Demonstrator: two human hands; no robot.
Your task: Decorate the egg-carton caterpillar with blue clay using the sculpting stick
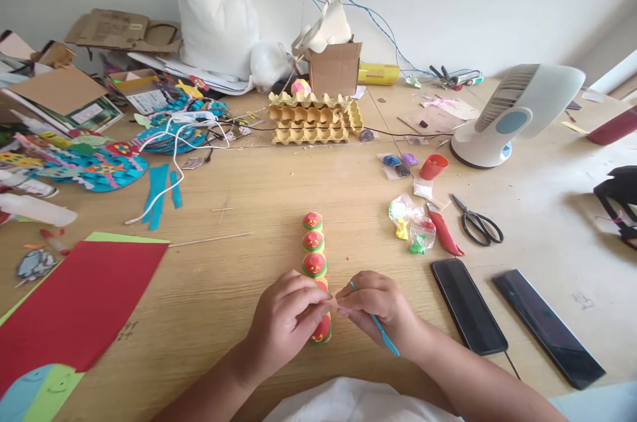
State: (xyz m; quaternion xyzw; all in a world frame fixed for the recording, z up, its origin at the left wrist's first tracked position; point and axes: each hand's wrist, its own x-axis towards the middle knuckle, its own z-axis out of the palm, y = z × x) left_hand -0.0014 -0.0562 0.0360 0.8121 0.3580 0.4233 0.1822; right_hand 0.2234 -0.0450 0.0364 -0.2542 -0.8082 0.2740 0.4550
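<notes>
A row of red domes with green rims and small yellow details [314, 265] runs toward me on the wooden table. Over its near part, my left hand [291, 316] pinches a tiny pale piece [332, 302] between thumb and fingertips. My right hand [381, 309] meets it from the right, its fingertips at the same piece. A thin blue plastic tool [384, 336] is tucked in the fingers of my right hand, its flat end pointing down toward me. Part of the row is hidden behind my left hand.
Bags of coloured clay [411, 216], a red-handled knife [445, 231], scissors [478, 221] and two dark phone-like slabs [469, 306] lie right. Red paper [94, 289] is left. Egg cartons [311, 120] and a white fan [507, 120] stand behind.
</notes>
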